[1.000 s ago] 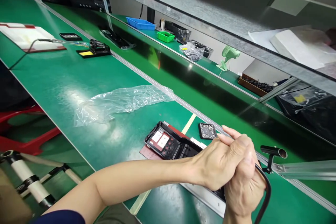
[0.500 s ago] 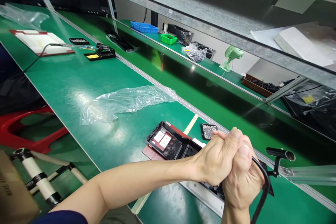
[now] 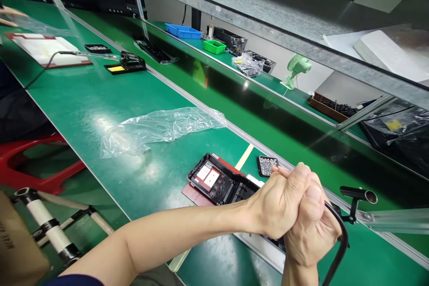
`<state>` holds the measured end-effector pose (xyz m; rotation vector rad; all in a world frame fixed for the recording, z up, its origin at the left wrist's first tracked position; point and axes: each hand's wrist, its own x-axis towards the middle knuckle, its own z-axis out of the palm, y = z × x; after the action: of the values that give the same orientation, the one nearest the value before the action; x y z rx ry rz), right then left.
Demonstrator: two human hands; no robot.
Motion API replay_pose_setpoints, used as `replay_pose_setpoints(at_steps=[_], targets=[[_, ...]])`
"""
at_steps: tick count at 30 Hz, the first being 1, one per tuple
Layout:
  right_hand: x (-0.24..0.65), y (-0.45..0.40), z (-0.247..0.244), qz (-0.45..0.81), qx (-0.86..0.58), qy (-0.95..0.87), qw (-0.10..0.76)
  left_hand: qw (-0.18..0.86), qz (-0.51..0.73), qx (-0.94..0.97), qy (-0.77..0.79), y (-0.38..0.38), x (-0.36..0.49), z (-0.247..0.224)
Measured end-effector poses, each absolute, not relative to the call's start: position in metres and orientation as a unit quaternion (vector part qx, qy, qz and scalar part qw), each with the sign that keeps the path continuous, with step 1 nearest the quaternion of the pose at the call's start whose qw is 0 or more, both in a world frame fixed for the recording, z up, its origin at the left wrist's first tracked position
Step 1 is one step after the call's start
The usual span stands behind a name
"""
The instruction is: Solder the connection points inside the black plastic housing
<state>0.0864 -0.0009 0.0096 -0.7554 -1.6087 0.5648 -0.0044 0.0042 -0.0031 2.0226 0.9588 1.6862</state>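
My left hand and my right hand are pressed together, fingers curled tight, above a black plastic housing. A thick black cable comes out at the right side of my right hand and curves down out of view. The part inside the fists is hidden, and what my left hand grips does not show. Beneath my forearm and hands the long housing lies open side up, with white labels at its far end. It rests on a reddish pad and a pale metal rail.
A small black tray of screws lies beyond my hands, near a black tube holder. A clear plastic bag lies on the green bench. Farther left are a soldering iron in its stand and another person's hand.
Another person's hand has come into view at the far left, over the plastic there. My fists stay clasped in nearly the same place. The view has shifted slightly.
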Motion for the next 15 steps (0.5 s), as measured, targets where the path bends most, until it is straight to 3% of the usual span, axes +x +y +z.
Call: replay_pose_setpoints(at_steps=[7, 11, 15], targets=[[0.0902, -0.0008, 0.0088, 0.24, -0.327, -0.686, 0.604, 0.244, 0.594, 0.712, 0.283, 0.003, -0.0023, 0.0087], [0.0892, -0.0013, 0.0102, 0.244, -0.325, -0.685, 0.605, 0.216, 0.595, 0.709, 0.312, 0.0028, 0.0015, 0.0023], [0.0882, -0.0026, 0.0111, 0.242, -0.324, -0.68, 0.612, 0.262, 0.576, 0.693, 0.346, -0.0017, 0.0003, 0.0078]])
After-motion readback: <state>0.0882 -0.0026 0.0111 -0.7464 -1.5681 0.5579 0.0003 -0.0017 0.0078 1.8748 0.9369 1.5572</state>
